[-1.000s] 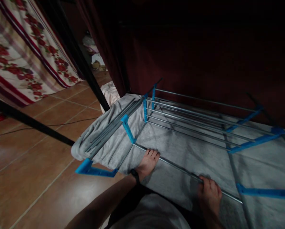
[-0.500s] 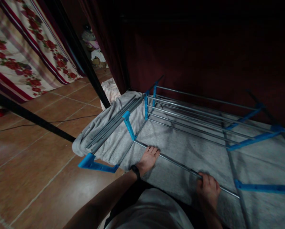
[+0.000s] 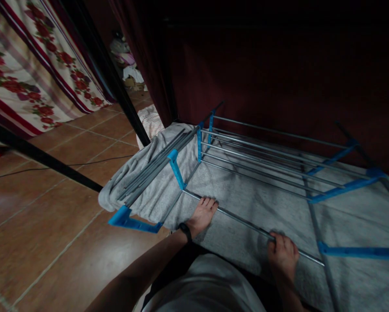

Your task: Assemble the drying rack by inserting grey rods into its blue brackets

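A metal rod runs across the near side of a rack frame with blue plastic brackets. My left hand, with a black band on the wrist, is closed round the rod near its left end. Farther right, my right hand also grips it. The rod's left end meets a blue bracket, and its right end touches a grey side tube. Beyond my hands, several parallel rods span between blue brackets at both sides.
Several loose grey rods lie bundled at the left on a grey blanket. A dark red panel stands behind. Black poles cross the left side above a tiled floor. A floral curtain hangs beyond.
The rod's right end and the right side of the frame have shifted very slightly left and up in view. Both hands keep their hold on the rod.
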Demonstrator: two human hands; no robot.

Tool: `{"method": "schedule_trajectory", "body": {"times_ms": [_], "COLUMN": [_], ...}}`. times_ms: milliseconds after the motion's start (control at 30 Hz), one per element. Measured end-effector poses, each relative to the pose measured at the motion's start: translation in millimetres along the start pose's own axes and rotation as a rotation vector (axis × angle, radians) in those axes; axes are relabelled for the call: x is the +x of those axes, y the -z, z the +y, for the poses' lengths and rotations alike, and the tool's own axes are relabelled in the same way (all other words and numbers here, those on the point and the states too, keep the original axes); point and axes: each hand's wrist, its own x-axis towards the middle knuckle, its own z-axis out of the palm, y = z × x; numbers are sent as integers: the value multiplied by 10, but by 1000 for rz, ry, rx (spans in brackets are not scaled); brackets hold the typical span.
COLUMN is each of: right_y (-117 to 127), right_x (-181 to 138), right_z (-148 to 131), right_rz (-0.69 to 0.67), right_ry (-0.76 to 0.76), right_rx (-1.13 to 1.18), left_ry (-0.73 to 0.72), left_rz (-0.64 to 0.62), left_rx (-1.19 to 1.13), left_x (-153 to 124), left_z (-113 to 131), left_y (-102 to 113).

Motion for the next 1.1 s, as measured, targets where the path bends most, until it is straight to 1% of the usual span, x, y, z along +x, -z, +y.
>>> {"method": "schedule_trajectory", "body": {"times_ms": [100, 267, 467, 833, 967, 1100], "right_y": [-17, -53, -71, -85, -84, -79], "right_x": [6, 2, -9, -16, -14, -11], "right_z": [28, 91, 104, 124, 121, 122], "right_rz": [36, 75, 66, 60, 75, 60], "right_ry": [45, 128, 118, 116, 126, 130], "right_rx": [-21, -97, -118, -129, -129, -122], "left_ry": [8, 10, 10, 9, 14, 28], "left_rz": [10, 68, 125, 129, 136, 140], "left_rx": [9, 1, -12, -16, -43, -69], "left_x": [1, -3, -6, 6, -1, -2], "left_z": [2, -8, -14, -22, -21, -19], "left_y": [-16, -55, -82, -96, -84, -74]}}
